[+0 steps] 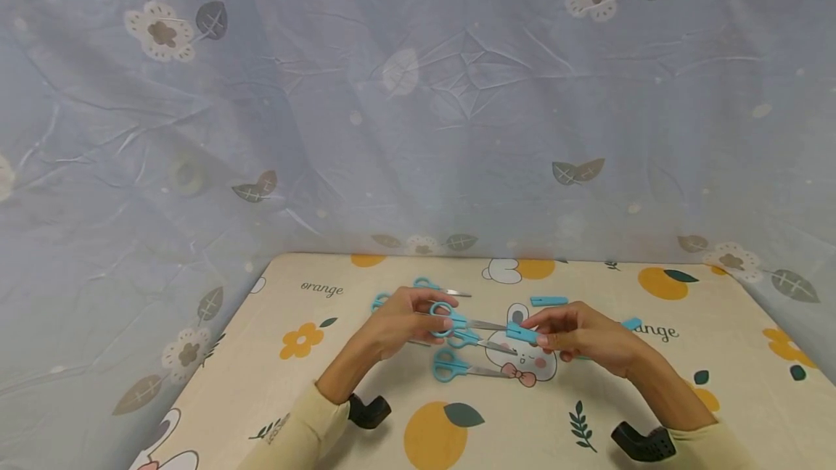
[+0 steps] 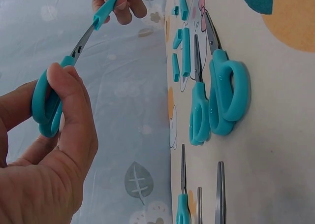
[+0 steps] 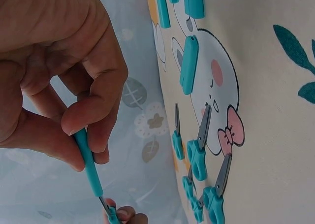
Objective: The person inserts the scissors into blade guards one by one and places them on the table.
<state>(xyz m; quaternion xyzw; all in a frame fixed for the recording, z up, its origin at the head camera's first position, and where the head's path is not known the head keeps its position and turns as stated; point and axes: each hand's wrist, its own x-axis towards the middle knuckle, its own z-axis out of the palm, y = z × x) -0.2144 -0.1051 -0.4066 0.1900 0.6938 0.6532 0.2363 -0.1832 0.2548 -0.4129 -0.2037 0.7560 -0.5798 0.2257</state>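
Observation:
My left hand (image 1: 401,325) grips a pair of scissors (image 2: 47,103) by its turquoise handles, raised above the table with the blades pointing right. Between the thumb and fingers of my right hand (image 1: 581,336) is a turquoise blade cap (image 3: 88,162). The blade tips meet the cap's near end and seem to be just inside it; much of the blade still shows. Below the hands lie several more turquoise-handled scissors, among them a near pair (image 1: 451,366) and a far pair (image 1: 427,283), blades bare. Several loose caps (image 1: 548,301) lie near my right hand, some partly hidden by it.
The table (image 1: 353,390) has a cream cloth printed with oranges, leaves and a rabbit. A pale blue floral curtain (image 1: 418,129) hangs along its far and left sides. Black wrist devices (image 1: 369,412) sit under both forearms.

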